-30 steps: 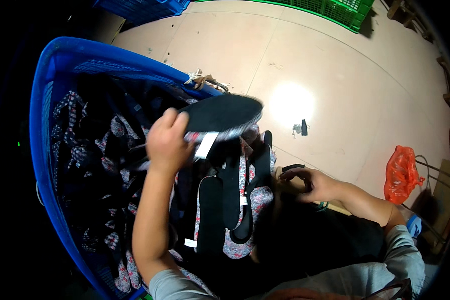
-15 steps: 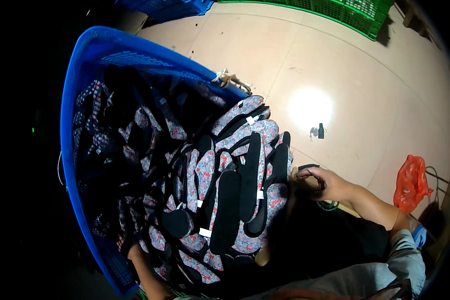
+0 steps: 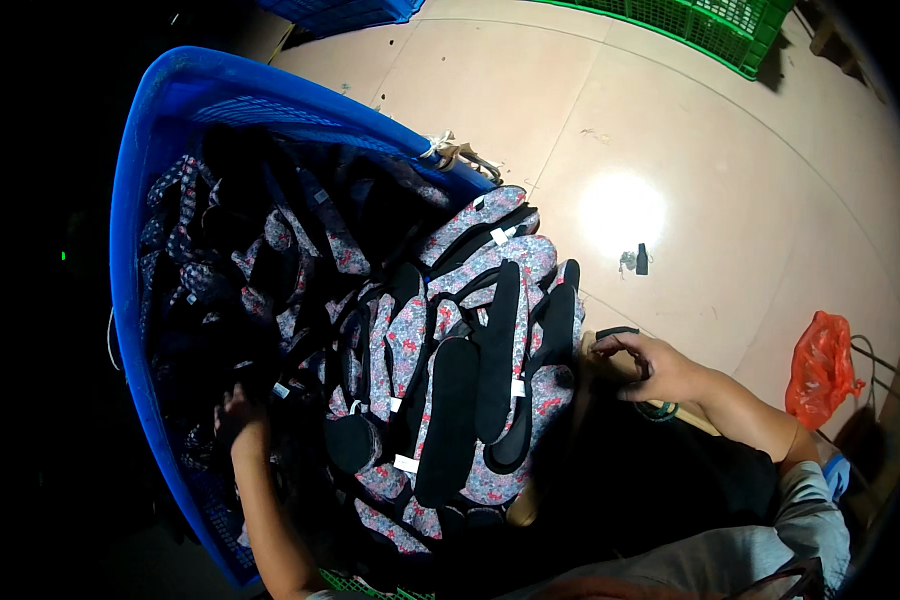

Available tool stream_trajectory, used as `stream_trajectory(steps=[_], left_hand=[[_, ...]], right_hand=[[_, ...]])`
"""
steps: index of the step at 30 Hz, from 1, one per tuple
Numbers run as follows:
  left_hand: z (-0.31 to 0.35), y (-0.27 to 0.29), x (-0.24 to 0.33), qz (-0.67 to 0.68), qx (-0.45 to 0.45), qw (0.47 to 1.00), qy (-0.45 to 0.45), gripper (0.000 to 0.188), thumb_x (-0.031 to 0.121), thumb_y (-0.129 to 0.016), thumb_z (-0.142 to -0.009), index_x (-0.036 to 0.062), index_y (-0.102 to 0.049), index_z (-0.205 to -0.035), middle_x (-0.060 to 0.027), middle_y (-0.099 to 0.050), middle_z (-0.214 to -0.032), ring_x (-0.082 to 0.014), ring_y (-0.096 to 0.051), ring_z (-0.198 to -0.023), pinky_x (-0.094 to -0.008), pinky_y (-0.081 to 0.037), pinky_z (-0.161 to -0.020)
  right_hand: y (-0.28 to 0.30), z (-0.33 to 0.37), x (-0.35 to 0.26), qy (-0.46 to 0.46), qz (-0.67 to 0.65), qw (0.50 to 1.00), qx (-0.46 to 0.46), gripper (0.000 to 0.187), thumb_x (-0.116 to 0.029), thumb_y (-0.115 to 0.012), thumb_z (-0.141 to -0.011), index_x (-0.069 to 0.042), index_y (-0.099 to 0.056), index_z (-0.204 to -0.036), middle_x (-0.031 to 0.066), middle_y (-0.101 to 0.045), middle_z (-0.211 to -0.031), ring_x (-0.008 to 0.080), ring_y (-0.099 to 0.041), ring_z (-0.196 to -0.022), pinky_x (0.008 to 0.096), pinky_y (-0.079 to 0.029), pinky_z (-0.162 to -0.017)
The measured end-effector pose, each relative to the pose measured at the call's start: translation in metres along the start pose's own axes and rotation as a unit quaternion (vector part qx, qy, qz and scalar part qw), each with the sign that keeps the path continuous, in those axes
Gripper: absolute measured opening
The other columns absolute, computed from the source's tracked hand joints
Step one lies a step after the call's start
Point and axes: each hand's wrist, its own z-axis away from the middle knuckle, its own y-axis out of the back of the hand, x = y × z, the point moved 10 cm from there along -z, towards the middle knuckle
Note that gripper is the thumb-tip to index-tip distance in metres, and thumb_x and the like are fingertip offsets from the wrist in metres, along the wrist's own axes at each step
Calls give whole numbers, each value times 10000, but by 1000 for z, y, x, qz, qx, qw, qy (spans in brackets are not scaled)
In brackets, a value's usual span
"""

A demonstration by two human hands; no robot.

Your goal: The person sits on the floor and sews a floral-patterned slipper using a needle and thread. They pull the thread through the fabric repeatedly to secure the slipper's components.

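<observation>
A large blue plastic basket (image 3: 135, 300) holds a heap of soft slippers in grey and red floral cloth with black soles. Inside its shadowed left part, my left hand (image 3: 238, 415) reaches among dark slippers; its fingers are too dim to show whether they grip one. A small white label (image 3: 282, 390) lies just beside them. Toward the right, several slippers (image 3: 448, 420) stand on edge in a packed row, soles facing me. My right hand (image 3: 655, 368) is curled at the row's right end, by a pale wooden bar (image 3: 695, 418); what its fingers close on is dark.
A green crate (image 3: 710, 35) and another blue crate (image 3: 345, 15) stand at the far side. On the tiled floor (image 3: 490, 90) lies a small black scrap (image 3: 642, 260). An orange-red plastic bag (image 3: 820, 370) sits at the right, and string (image 3: 440, 145) is tied to the basket's rim.
My left hand has moved farther up into the basket, showing more forearm. Slippers near it have shifted, and a white label now shows beside the fingers. My right hand stays in place.
</observation>
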Motion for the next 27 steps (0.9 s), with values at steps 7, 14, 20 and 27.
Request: stream_trajectory(steps=[7, 14, 20, 27], left_hand=[[-9, 80, 181, 218, 102, 933, -267, 487, 175, -689, -830, 104, -590, -1301, -182, -599, -1275, -380, -574, -1154, -439, -485, -964], [-25, 97, 367, 99, 272, 850, -439, 367, 198, -594, -890, 116, -621, -1247, -109, -560, -1331, -303, -543, -1201, -402, -492, -964], [-90, 64, 450, 42, 235, 879, -412, 368, 197, -501, -926, 89, -640, -1249, -97, -527, -1405, -261, -408, -1371, -443, -299, -1154], [-107, 31, 486, -148, 198, 900, -358, 441, 267, -460, -958, 120, -586, -1354, -64, -506, -1435, -255, -383, -1376, -440, -145, -1212]], right_hand=[[0, -1, 2, -34, -8, 999, 8, 697, -162, -776, -742, -42, -512, -1376, 145, -568, -1343, 269, -514, -1278, 372, -372, -1102], [1, -3, 7, -18, 6, 1000, -1, 698, -158, -764, -744, -51, -512, -1385, 159, -562, -1357, 275, -520, -1272, 377, -398, -1084], [4, -5, 10, 45, 45, 998, 5, 674, -146, -766, -741, -54, -531, -1366, 144, -563, -1364, 286, -512, -1286, 391, -402, -1087], [4, -6, 12, -11, -14, 1000, -1, 696, -139, -793, -735, -56, -519, -1370, 118, -540, -1399, 277, -481, -1324, 380, -397, -1094]])
